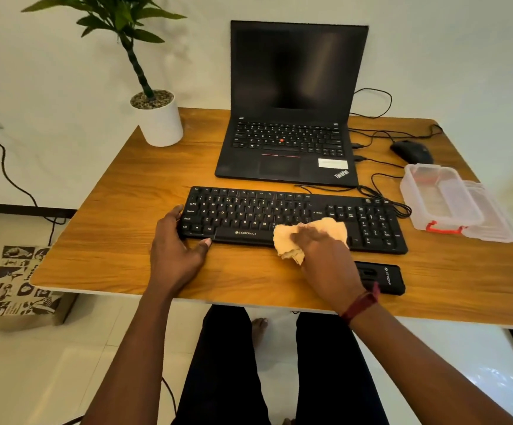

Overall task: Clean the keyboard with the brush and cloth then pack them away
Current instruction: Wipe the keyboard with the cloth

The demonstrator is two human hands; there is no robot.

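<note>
A black Zebronics keyboard [249,214] lies across the middle of the wooden desk [120,259]. My right hand [322,250] presses a crumpled beige cloth [328,227] onto the keyboard's front edge, right of the space bar. My left hand [177,243] grips the keyboard's left end, thumb on its front edge. A black brush case [384,279] lies on the desk just behind my right wrist, partly hidden by it. A clear plastic box [442,197] with a red latch stands open at the right, its lid [491,216] beside it.
An open black laptop [288,142] stands behind the keyboard. A black mouse [411,150] and several cables lie at the back right. A potted plant in a white pot [160,121] stands at the back left corner. A patterned bag [13,283] sits on the floor left.
</note>
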